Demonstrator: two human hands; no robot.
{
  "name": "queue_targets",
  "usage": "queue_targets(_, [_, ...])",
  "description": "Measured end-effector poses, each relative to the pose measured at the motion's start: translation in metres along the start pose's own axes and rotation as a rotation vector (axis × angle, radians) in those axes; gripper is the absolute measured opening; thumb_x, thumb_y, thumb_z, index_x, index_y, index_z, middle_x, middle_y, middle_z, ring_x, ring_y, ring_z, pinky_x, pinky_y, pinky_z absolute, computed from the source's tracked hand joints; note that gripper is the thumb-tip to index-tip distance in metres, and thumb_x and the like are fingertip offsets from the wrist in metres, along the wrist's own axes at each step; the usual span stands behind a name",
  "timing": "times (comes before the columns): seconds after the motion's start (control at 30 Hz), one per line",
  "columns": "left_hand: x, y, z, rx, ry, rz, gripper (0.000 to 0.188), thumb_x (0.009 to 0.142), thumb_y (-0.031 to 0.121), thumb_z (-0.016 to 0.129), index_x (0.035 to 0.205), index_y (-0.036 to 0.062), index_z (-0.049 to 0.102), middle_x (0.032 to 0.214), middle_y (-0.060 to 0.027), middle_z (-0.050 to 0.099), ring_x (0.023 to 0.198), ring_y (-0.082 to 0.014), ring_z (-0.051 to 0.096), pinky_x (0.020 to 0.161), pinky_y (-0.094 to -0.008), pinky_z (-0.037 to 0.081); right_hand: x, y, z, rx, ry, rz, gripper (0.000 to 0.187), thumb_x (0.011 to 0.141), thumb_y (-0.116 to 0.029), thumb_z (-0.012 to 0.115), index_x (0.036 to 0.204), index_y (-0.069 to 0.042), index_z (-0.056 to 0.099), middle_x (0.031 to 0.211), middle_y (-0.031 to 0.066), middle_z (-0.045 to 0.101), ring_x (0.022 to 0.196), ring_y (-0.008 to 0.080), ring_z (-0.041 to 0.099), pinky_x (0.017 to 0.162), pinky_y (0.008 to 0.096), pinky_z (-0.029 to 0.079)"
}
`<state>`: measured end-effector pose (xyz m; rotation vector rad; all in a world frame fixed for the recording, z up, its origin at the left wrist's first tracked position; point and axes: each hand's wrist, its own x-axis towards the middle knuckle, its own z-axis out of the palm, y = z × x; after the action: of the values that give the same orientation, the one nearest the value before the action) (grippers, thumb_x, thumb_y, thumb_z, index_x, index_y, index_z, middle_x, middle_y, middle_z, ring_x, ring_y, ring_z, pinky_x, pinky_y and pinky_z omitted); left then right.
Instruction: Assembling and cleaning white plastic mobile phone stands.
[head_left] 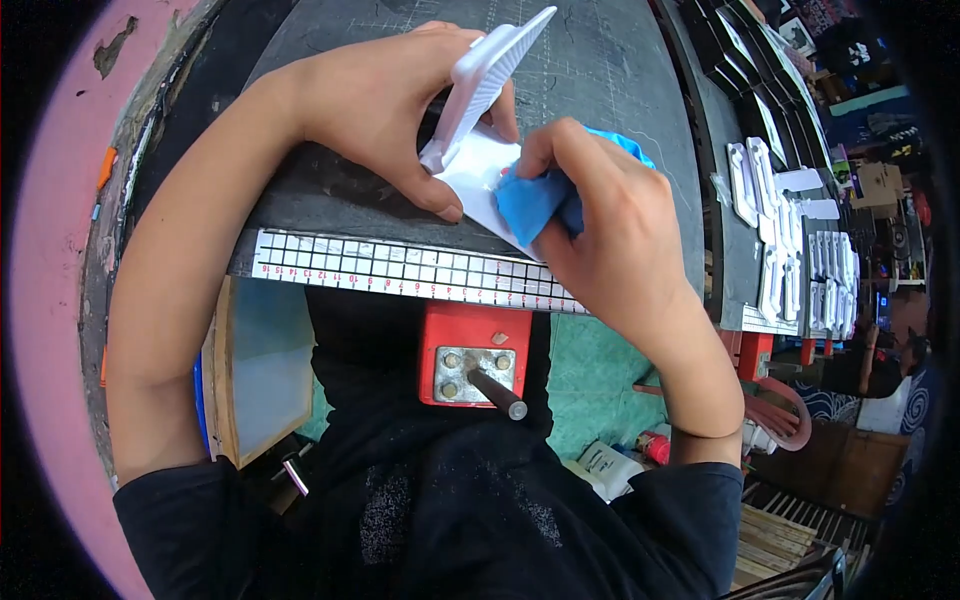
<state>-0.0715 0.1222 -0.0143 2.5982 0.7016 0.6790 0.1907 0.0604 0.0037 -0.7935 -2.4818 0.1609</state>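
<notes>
My left hand (pixel 375 105) grips a white plastic piece (pixel 490 80), its thumb at the near edge and its fingers behind. One ribbed part of the piece stands up at a slant. A flat white part runs from its foot toward my right hand, low over the dark tabletop (pixel 335 195). Bunched in my right hand (pixel 630 220) is a blue cloth (pixel 528 205), pressed against the flat white part. The cloth and my fingers cover part of that surface.
A white gridded ruler strip (pixel 380 268) lines the table's near edge. Below it sits a red block (pixel 440 330) with a bolted metal plate and a rod. A wood-framed panel (pixel 270 350) stands lower left. Several white plastic parts (pixel 770 220) lie on the right-hand table.
</notes>
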Motion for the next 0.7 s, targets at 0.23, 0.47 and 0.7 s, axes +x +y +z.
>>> queue_targets(0.23, [0.0007,0.0006,-0.0004,-0.068,-0.015,0.004,0.075,0.053,0.017,0.103,0.118,0.0086,0.067,0.119,-0.0078,0.062,0.115,-0.0269,0.063,0.106,-0.0404,0.052,0.0019,-0.0015,0.0016,0.029,0.009,0.038,0.032,0.073,0.009,0.066,0.099,-0.007,0.057,0.078,0.0137,0.063,0.078,0.0367,0.066,0.069,0.048,0.051])
queue_targets(0.47, [0.0013,-0.0009,-0.0005,-0.096,-0.019,0.005,0.075,0.051,0.018,0.103,0.117,0.0097,0.067,0.119,-0.0076,0.062,0.114,-0.0272,0.062,0.105,-0.0409,0.051,0.0083,-0.0024,-0.0048,0.001,-0.024,0.041,0.029,0.074,0.008,0.068,0.098,-0.005,0.057,0.078,0.015,0.065,0.08,0.0383,0.068,0.068,0.0483,0.051])
queue_targets(0.7, [0.001,0.004,-0.0031,-0.089,-0.016,-0.054,0.076,0.051,0.02,0.103,0.119,0.0104,0.07,0.119,-0.0067,0.063,0.116,-0.0274,0.061,0.109,-0.0405,0.047,0.0017,0.0032,-0.0047,0.029,-0.018,0.022,0.028,0.076,0.006,0.071,0.098,-0.005,0.057,0.078,0.0177,0.066,0.076,0.0419,0.069,0.066,0.0502,0.053])
